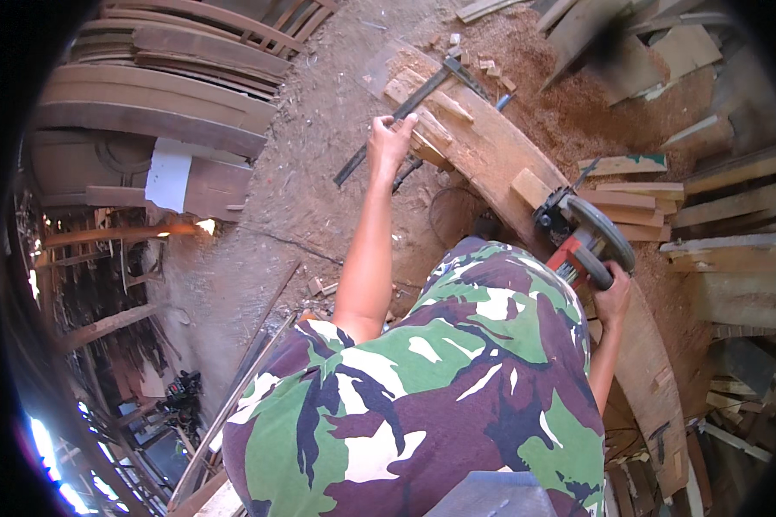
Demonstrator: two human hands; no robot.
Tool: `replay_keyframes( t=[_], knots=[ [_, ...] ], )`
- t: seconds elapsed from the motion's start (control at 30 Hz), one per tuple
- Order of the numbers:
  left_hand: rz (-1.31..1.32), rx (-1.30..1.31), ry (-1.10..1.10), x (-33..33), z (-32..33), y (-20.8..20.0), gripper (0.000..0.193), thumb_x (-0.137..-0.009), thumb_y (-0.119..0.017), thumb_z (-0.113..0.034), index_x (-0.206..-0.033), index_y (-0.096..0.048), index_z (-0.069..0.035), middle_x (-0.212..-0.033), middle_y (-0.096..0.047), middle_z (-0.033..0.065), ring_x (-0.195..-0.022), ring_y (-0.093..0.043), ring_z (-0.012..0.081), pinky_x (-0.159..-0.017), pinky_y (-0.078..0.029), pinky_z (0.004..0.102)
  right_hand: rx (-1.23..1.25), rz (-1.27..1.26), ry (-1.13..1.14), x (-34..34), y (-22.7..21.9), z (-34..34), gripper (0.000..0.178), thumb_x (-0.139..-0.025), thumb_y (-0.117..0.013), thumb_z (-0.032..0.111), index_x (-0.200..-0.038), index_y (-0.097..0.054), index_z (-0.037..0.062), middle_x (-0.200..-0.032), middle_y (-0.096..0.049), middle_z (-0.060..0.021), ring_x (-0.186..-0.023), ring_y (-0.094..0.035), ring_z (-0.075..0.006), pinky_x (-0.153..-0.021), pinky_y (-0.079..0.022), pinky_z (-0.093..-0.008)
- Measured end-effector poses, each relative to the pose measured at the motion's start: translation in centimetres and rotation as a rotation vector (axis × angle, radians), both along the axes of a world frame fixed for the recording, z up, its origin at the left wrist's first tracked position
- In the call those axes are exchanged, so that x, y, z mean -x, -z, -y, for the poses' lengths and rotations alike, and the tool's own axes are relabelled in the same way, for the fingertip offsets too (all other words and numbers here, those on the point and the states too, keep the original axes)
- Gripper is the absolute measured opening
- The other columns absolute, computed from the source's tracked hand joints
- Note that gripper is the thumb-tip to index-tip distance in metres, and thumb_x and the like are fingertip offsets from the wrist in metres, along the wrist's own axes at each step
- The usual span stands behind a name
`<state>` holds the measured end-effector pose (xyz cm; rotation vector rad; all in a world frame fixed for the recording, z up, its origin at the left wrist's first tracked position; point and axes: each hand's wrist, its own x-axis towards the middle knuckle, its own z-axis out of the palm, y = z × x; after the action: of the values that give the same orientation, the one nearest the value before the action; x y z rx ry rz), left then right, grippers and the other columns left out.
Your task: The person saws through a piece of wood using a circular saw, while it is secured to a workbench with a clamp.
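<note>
My right hand (pixel 612 294) is wrapped round the black rear handle of a red and black circular saw (pixel 576 254). The saw, with its rounded grey guard, rests on a long wooden bench board (pixel 535 159), beside a small wood block (pixel 531 186). Ahead on the left, my left hand (pixel 390 140) has its fingers curled at the long dark bar of a bar clamp (pixel 422 91), thumb toward the wood. The clamp lies across the board's far end, over rough-edged wood pieces (pixel 440 102). The fingers partly hide the bar, and the saw blade's lower edge cannot be seen.
Cut boards (pixel 629 207) are stacked right of the saw. Sawdust (pixel 535 112) covers the ground beyond the bench, with scrap planks (pixel 690 52) at the far right. Long boards (pixel 164 95) are piled at the far left. A thin cable (pixel 293 244) crosses the dirt floor.
</note>
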<state>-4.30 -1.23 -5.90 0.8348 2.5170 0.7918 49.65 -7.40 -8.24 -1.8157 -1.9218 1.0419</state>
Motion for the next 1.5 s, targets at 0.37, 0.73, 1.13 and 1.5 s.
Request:
replay_keyframes(
  t=[0.37, 0.73, 1.13, 1.5],
  knots=[
    [0.063, 0.067, 0.067, 1.1, -0.7, 1.1, 0.064, -0.099, -0.069, -0.052, -0.135, -0.063, 0.000, -0.109, -0.076, 0.0175, -0.091, -0.074, 0.0299, -0.080, -0.060, 0.0422, -0.033, -0.031, 0.051, 0.7, -0.1, 0.2, 0.026, -0.083, -0.083, 0.014, -0.108, -0.076, 0.0117, -0.100, -0.077, -0.0187, -0.098, -0.074, -0.0437, -0.081, -0.055, -0.0487],
    [0.081, -0.133, 0.353, 1.2, 2.9, -3.1, 0.056, -0.107, -0.071, -0.048, -0.140, -0.063, -0.003, -0.136, -0.069, 0.0116, -0.123, -0.066, 0.0201, -0.098, -0.058, 0.0359, -0.062, -0.201, 0.129, 0.1, 0.7, 0.4, 0.036, -0.079, -0.084, 0.014, -0.112, -0.072, 0.0112, -0.105, -0.077, -0.0174, -0.103, -0.073, -0.0443, -0.082, -0.056, -0.0489],
    [-0.481, 0.265, 0.599, -0.3, 1.2, -4.8, 0.083, -0.080, -0.097, -0.051, -0.131, -0.064, 0.006, -0.120, -0.075, 0.0205, -0.110, -0.073, 0.0282, -0.099, -0.057, 0.0390, -0.134, -0.230, 0.144, -0.3, 1.2, 0.8, 0.037, -0.080, -0.080, 0.008, -0.115, -0.072, 0.0118, -0.098, -0.076, -0.0167, -0.095, -0.075, -0.0416, -0.079, -0.056, -0.0454],
    [-0.986, -0.135, 0.635, -4.1, 3.1, -3.0, 0.071, -0.085, -0.093, -0.039, -0.138, -0.066, 0.000, -0.118, -0.071, 0.0216, -0.113, -0.068, 0.0333, -0.112, -0.046, 0.0474, -0.017, -0.095, 0.087, 0.2, 0.1, 0.3, 0.026, -0.077, -0.085, 0.012, -0.101, -0.075, 0.0101, -0.092, -0.077, -0.0164, -0.089, -0.076, -0.0397, -0.075, -0.056, -0.0436]
  ],
)
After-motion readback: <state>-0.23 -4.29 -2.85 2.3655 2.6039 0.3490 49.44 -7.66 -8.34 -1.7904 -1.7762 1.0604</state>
